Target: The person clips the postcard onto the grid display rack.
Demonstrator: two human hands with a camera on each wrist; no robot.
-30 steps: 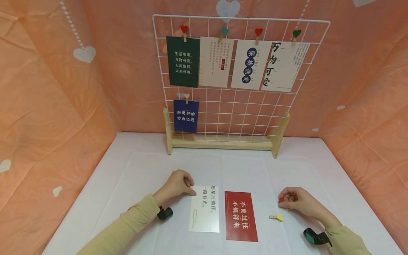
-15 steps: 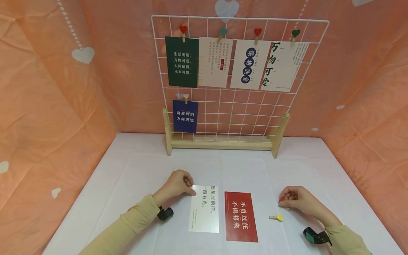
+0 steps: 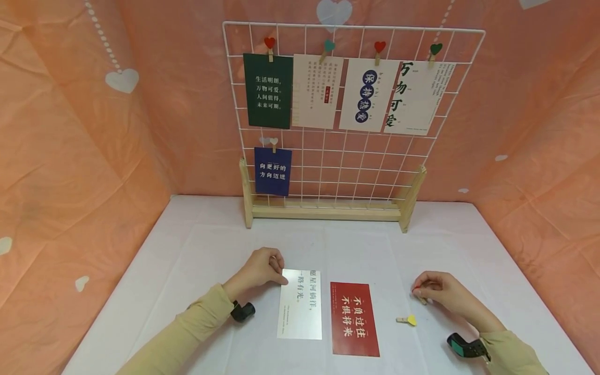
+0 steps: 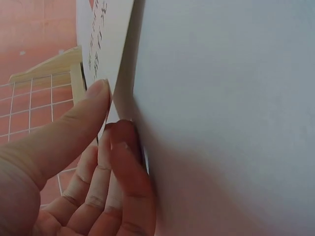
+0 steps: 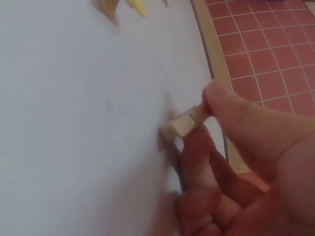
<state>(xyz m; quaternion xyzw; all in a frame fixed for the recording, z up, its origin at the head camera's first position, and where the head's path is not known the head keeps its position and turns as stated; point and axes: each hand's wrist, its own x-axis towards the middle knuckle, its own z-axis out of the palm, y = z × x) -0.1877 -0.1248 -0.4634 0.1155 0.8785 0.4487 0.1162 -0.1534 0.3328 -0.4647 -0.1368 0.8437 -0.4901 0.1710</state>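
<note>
In the head view my left hand (image 3: pixel 260 267) pinches the upper left corner of a white card (image 3: pixel 300 307) with dark lettering. The left wrist view shows the card's edge (image 4: pixel 120 54) between thumb and fingers, tilted a little off the tabletop. My right hand (image 3: pixel 442 292) holds a small wooden clothespin (image 5: pixel 184 124) between thumb and fingers; a bit of its red heart shows in the head view. Beside the white card lies a red card (image 3: pixel 354 319) with white lettering. A clothespin with a yellow heart (image 3: pixel 411 320) lies on the table just below my right hand.
At the back stands a white wire grid (image 3: pixel 356 166) on a wooden base (image 3: pixel 328 212). Clothespins hold a green card (image 3: pixel 268 114), several pale cards and a blue card (image 3: pixel 273 185) on it. Orange cloth walls (image 3: pixel 94 156) enclose the table on the sides and back.
The white card and my left hand have shifted slightly up in the head view. My right hand has risen a little, and its clothespin has turned, showing more of the wooden part.
</note>
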